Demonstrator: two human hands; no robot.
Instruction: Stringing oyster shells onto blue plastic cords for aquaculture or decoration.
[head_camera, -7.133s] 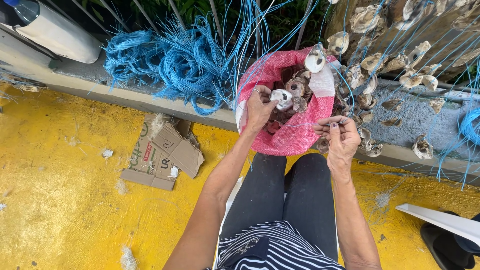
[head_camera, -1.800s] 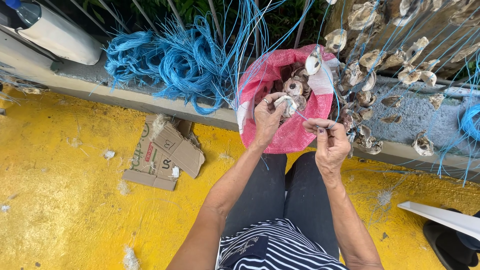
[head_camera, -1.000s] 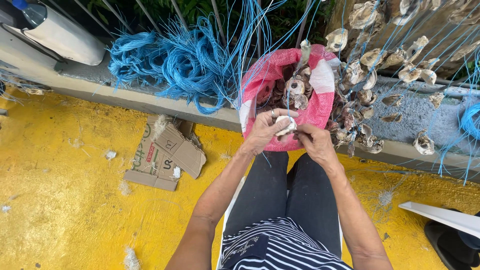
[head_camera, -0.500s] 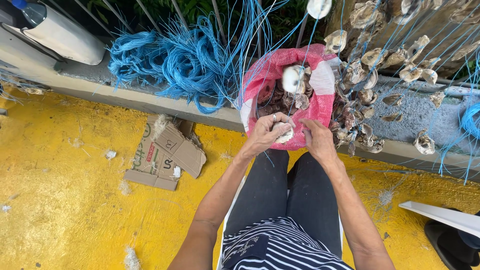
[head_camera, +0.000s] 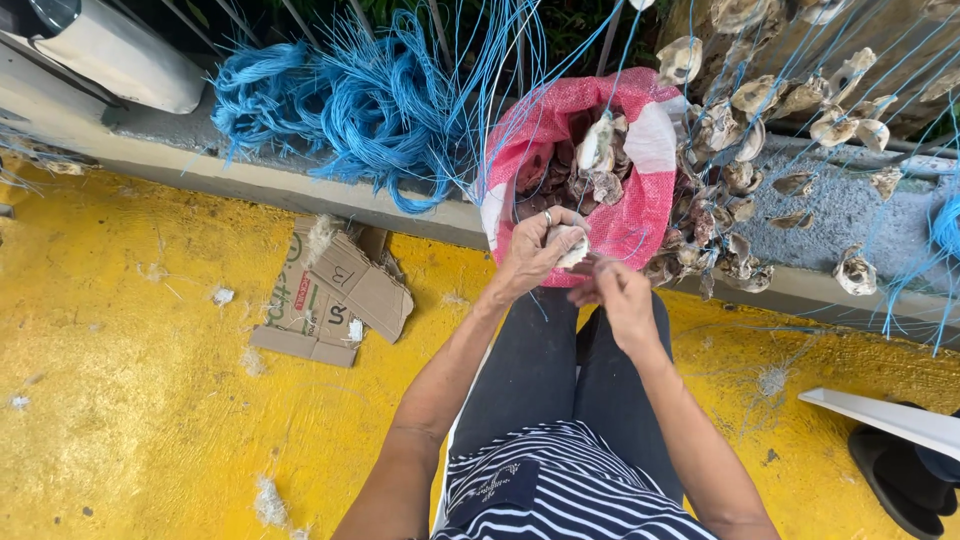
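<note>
Item: oyster shell held at the mouth of a red mesh sack, with blue line at hand.

Left hand (head_camera: 535, 255) clenched around one pale oyster shell (head_camera: 572, 245), just in front of the red mesh sack (head_camera: 625, 225); right hand (head_camera: 620, 295) close beside it, fingertips pinched together near the shell's edge, on what cannot be made out at this size. Sack holds many loose shells (head_camera: 590, 165), so much stock appears left to handle. Strung shells (head_camera: 770, 100) already hang on thin blue lines to the right, which reads as finished work. Bundle of blue twine (head_camera: 350, 105) lies on the concrete ledge (head_camera: 300, 185). Flattened cardboard (head_camera: 330, 295) rests on the yellow floor (head_camera: 130, 400).
</note>
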